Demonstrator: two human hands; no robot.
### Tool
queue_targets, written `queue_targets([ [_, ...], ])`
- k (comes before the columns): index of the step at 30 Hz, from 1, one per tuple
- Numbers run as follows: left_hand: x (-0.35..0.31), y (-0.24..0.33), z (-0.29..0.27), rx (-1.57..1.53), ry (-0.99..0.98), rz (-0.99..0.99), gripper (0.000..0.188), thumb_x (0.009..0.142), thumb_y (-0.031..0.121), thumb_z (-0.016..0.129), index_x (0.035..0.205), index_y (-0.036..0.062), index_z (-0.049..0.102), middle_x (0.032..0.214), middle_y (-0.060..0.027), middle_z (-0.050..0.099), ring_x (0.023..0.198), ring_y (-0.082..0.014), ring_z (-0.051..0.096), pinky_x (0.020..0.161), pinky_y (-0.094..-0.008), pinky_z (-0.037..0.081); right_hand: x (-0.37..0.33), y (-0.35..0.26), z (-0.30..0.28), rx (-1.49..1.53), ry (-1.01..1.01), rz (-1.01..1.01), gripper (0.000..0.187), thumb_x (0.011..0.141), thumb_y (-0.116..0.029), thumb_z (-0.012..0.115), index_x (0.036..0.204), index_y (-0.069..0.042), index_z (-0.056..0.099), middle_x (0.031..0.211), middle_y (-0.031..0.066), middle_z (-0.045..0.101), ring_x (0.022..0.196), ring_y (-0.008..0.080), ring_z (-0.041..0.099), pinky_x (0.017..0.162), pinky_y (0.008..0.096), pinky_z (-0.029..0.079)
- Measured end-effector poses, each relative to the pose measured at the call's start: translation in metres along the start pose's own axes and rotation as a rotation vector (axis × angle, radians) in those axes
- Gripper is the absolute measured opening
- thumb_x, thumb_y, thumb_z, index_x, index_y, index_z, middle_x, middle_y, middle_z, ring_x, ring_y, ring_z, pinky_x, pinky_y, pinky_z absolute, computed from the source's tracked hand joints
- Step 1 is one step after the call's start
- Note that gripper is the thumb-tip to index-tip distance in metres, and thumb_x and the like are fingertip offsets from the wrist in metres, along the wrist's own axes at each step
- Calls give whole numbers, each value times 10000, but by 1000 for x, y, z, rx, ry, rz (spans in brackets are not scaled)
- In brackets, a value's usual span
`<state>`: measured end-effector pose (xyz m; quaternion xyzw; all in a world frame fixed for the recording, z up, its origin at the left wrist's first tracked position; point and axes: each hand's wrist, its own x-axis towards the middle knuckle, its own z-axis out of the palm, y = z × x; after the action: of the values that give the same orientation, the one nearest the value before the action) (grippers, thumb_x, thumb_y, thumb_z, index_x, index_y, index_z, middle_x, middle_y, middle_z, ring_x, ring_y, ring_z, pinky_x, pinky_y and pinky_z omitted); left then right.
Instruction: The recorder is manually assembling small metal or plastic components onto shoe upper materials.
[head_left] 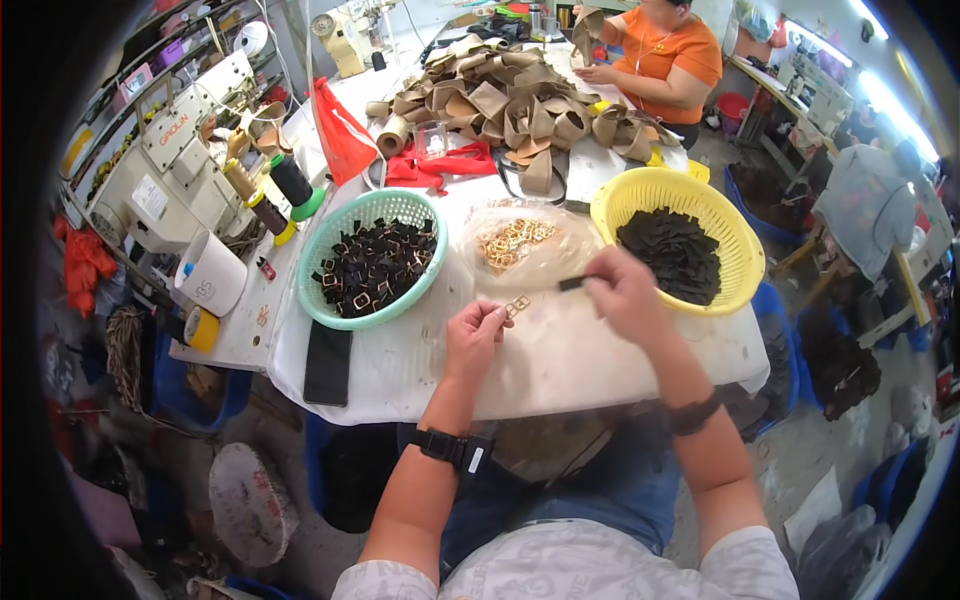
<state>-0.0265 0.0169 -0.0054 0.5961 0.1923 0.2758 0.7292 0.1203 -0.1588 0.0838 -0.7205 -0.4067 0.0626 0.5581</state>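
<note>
Near two baskets [320, 230] [742, 240], two hands [474, 335] [630, 298], one held strip [572, 283]

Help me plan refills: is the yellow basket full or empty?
Partly full. The yellow basket holds a pile of black strips, with its bare sides showing around them.

Black phone [327, 366], white container [214, 275]

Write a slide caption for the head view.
At a white-covered worktable with a green basket and a yellow basket, the left hand holds gold buckle hardware, the right hand a black strip.
</note>
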Motion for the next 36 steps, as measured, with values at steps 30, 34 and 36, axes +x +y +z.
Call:
queue_targets([
  [30, -5, 6, 1, 97, -223, 43, 101, 893, 65, 630, 915, -23, 673, 782, -49, 675, 627, -52, 522, 574, -189, 426, -19, 58, 53, 970, -236, 366, 68, 882, -27, 601, 949, -15, 593, 806, 97, 669, 559, 147, 640, 452, 222, 445],
  [34, -4, 5, -1, 102, -226, 40, 96, 890, 64, 630, 900, -23, 669, 773, -47, 673, 625, -50, 521, 572, -185, 421, -21, 55, 54, 929, -123, 336, 136, 865, 4, 603, 1000, 15, 599, 823, 104, 663, 561, 147, 640, 456, 226, 445],
  [36, -5, 8, 1, 125, -197, 23, 99, 893, 63, 618, 876, -24, 661, 766, -58, 667, 632, -63, 534, 585, -196, 423, -21, 61, 57, 909, -81, 302, 169, 860, 10, 603, 1028, 29, 603, 846, 116, 669, 582, 149, 647, 460, 224, 445],
])
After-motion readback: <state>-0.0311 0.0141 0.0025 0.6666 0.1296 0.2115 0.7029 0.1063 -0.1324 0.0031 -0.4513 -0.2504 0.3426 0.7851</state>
